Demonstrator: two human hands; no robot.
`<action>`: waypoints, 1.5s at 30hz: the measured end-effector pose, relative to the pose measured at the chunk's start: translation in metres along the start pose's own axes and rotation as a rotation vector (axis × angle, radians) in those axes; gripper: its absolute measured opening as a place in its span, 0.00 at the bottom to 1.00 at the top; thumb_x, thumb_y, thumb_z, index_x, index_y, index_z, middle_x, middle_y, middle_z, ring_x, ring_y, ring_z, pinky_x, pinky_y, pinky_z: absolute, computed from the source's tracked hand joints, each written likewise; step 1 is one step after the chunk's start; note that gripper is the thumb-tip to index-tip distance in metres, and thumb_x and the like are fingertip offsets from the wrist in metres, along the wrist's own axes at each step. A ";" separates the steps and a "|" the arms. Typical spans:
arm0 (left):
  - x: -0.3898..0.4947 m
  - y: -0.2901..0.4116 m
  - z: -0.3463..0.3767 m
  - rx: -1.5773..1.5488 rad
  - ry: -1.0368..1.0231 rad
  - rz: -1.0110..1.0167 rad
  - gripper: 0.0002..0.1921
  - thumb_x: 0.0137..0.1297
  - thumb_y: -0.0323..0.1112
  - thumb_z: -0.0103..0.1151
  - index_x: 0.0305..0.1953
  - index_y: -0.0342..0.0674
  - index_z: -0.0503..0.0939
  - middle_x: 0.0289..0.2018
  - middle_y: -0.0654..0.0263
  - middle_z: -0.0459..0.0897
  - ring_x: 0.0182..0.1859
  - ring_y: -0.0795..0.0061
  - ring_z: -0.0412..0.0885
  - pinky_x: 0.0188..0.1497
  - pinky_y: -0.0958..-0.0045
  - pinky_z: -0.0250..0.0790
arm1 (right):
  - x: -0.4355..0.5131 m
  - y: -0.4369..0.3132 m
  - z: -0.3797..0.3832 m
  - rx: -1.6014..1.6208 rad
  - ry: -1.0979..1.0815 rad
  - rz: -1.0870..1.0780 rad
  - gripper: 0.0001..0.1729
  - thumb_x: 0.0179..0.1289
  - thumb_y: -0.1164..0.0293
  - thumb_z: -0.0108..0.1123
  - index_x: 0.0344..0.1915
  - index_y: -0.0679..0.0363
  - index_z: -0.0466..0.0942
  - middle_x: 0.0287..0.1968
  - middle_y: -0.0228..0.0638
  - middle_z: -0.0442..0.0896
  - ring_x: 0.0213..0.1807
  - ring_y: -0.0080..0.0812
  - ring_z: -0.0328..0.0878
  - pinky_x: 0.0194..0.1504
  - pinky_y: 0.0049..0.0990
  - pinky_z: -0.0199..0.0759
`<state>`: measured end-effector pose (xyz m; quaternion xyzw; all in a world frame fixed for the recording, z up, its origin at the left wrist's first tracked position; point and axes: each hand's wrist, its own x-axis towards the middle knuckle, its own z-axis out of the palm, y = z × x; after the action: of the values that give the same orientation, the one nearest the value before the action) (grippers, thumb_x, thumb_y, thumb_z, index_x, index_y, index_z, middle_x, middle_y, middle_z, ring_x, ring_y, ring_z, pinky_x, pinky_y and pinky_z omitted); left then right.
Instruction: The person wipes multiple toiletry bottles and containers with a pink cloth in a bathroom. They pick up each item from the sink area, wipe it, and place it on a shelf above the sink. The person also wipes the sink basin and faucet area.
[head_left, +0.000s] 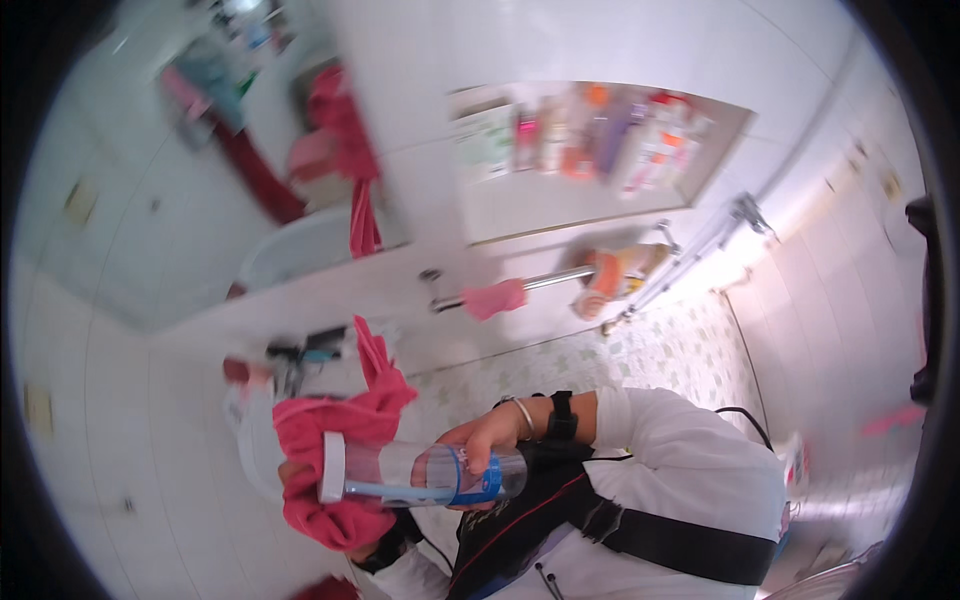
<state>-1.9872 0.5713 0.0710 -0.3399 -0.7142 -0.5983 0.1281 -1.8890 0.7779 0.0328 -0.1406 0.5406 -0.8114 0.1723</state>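
Observation:
A clear plastic bottle (397, 469) with a white lid and a blue printed band lies nearly level in front of my body. My right hand (480, 442) is wrapped around its base end. A pale blue straw-like tube runs along inside it. A pink cloth (337, 517) is bunched around the lid end and covers most of my left hand (286, 474), which grips it there. One twisted end of the cloth sticks up above the bottle. The cloth hides how my left fingers meet the lid.
A white washbasin (251, 442) with a faucet (289, 375) is at the left, below a mirror (195, 247). A wall niche (600, 210) holds several bottles. Beneath it, a metal towel bar (559, 277) carries a pink cloth and an orange item. A shower rail stands at the right.

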 end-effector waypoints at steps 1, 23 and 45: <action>0.011 0.003 0.020 -0.146 -0.005 0.055 0.21 0.61 0.44 0.60 0.48 0.37 0.69 0.49 0.61 0.73 0.51 0.63 0.73 0.55 0.60 0.69 | -0.011 -0.001 -0.005 0.018 0.016 -0.022 0.43 0.50 0.60 0.72 0.63 0.61 0.62 0.47 0.37 0.77 0.48 0.31 0.75 0.51 0.30 0.70; 0.000 -0.014 0.262 -0.167 -0.225 -0.057 0.28 0.61 0.35 0.60 0.62 0.35 0.64 0.56 0.58 0.72 0.55 0.64 0.73 0.60 0.65 0.65 | -0.171 -0.062 -0.074 0.043 0.631 -0.201 0.27 0.65 0.60 0.62 0.57 0.63 0.66 0.40 0.36 0.78 0.39 0.25 0.77 0.42 0.24 0.71; -0.021 0.017 0.189 -0.317 -0.268 -0.509 0.29 0.53 0.20 0.56 0.60 0.33 0.68 0.52 0.61 0.76 0.56 0.71 0.74 0.60 0.72 0.64 | -0.114 -0.074 -0.348 -1.171 1.566 -0.279 0.44 0.45 0.51 0.75 0.57 0.66 0.70 0.42 0.49 0.78 0.47 0.47 0.71 0.51 0.39 0.66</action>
<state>-1.9189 0.7433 0.0240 -0.2417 -0.6848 -0.6648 -0.1752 -1.9400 1.1415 -0.0338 0.3106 0.7965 -0.2927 -0.4283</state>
